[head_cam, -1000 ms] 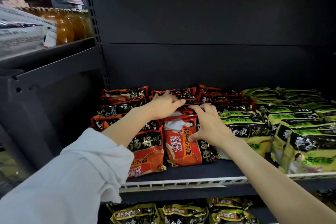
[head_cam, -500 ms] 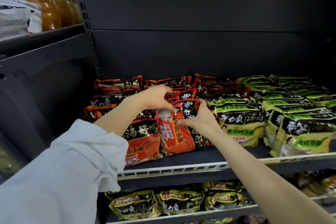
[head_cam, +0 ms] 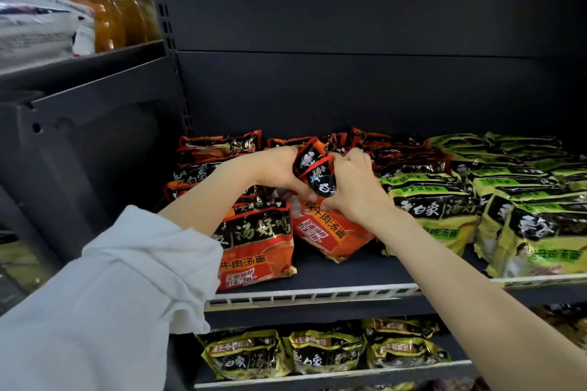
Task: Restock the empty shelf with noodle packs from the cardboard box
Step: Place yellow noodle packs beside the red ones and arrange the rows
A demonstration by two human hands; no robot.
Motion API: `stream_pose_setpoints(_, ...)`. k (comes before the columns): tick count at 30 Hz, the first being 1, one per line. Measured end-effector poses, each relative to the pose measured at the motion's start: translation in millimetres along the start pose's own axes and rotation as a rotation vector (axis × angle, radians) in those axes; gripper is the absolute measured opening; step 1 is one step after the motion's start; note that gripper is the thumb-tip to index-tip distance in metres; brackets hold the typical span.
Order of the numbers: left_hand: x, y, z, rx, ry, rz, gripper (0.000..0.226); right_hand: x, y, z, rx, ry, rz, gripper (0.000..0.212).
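A red-orange noodle pack [head_cam: 327, 228] stands tilted near the middle of the dark shelf [head_cam: 349, 273]. My left hand [head_cam: 279, 173] and my right hand [head_cam: 355, 190] both pinch its crumpled black top. A second red pack [head_cam: 257, 238] stands upright just left of it at the shelf front. More red packs [head_cam: 219, 149] are stacked behind. Green-yellow noodle packs [head_cam: 435, 209] fill the shelf's right half. The cardboard box is out of sight.
A white wire rail [head_cam: 305, 294] runs along the shelf front. The shelf below holds yellow-black noodle packs [head_cam: 324, 355]. At upper left, a neighbouring shelf carries amber bottles [head_cam: 111, 16] and a silver-white bag [head_cam: 35, 25]. The dark back panel rises behind the stock.
Both hands rose from the pack's sides to its top edge and now squeeze it together. The pack has tipped more upright and turned. The view shifted slightly.
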State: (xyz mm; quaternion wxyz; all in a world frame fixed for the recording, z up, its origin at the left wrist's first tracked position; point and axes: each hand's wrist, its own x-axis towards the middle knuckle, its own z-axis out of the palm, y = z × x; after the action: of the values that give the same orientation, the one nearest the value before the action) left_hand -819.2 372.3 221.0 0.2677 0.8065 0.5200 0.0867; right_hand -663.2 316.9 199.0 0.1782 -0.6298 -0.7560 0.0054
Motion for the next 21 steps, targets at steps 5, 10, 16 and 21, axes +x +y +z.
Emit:
stream_pose_setpoints(5,-13.7,2.9,9.3,0.156,0.243,0.137,0.091,7.1,-9.3,0.7,-0.24,-0.085,-0.13,0.062)
stream_pose_setpoints(10,-8.2,-4.6,20.2,0.32,0.139,-0.028,0.06,4.2,-0.5,10.1,-0.248,-0.172,-0.152,0.1)
stream_pose_setpoints(16,-5.8,-7.9,20.5,0.276,0.143,-0.038,0.07,0.8,15.0,17.3,-0.249,-0.087,-0.152,0.105)
stream_pose_setpoints(21,-0.8,-0.7,22.3,0.341,0.155,-0.084,0.074,14.3,25.4,7.6,-0.107,-0.265,-0.197,0.098)
